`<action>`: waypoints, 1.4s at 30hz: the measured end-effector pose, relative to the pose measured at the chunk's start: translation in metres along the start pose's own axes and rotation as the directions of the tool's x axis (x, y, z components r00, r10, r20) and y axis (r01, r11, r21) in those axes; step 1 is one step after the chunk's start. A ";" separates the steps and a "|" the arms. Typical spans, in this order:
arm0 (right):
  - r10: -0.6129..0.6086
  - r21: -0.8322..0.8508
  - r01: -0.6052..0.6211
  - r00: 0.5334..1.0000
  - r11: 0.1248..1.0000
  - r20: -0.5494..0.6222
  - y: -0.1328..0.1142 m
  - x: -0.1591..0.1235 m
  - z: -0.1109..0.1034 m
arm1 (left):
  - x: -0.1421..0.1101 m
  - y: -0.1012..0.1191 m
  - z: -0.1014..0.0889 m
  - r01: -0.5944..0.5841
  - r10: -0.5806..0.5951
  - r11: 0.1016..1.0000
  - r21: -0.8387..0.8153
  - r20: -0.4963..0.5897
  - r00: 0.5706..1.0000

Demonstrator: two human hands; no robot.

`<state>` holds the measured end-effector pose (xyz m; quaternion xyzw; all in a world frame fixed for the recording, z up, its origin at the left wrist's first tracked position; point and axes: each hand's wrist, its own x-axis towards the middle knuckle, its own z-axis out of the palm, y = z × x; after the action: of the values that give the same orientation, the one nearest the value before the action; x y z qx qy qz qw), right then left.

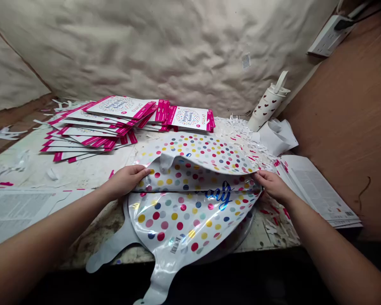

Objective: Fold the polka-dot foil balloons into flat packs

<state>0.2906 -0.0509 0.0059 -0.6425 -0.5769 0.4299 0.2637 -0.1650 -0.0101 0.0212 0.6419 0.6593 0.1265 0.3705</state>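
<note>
A flat round foil balloon (190, 212) with coloured dots and blue script lies on the worn table (82, 169) in front of me. Its far half is folded toward me, arching over the middle. My left hand (127, 180) grips the fold at the left edge, fingers curled over the foil. At the right edge, my right hand (273, 184) pinches the fold. The balloon's tail (158, 281) hangs over the near table edge. A second tail (111, 252) pokes out at the lower left from another balloon underneath.
Stacks of pink-and-white printed packaging cards (114, 120) fan across the table's far side. Printed paper sheets (317, 190) lie at the right, more (15, 212) at the left. A white cup with hearts (266, 108) leans on the wall among paper scraps. A power strip (328, 38) is mounted upper right.
</note>
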 end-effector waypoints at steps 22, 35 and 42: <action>0.033 -0.570 -0.151 0.977 0.807 -0.212 -0.075 0.062 0.020 | -0.040 0.008 0.064 -0.318 0.388 0.679 0.662 0.043 0.921; -0.166 -0.753 0.098 0.986 0.651 -0.016 -0.036 -0.007 0.114 | -0.033 0.017 0.063 -0.263 0.281 0.712 0.651 0.079 0.956; -0.342 -0.792 0.193 0.940 0.579 -0.021 -0.007 -0.040 0.090 | -0.028 0.072 0.103 -0.370 0.416 0.649 0.665 0.097 0.904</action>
<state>0.2115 -0.1027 -0.0223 -0.6323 -0.7708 0.0354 0.0696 -0.0463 -0.0584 0.0050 0.8541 0.5166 -0.0206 0.0572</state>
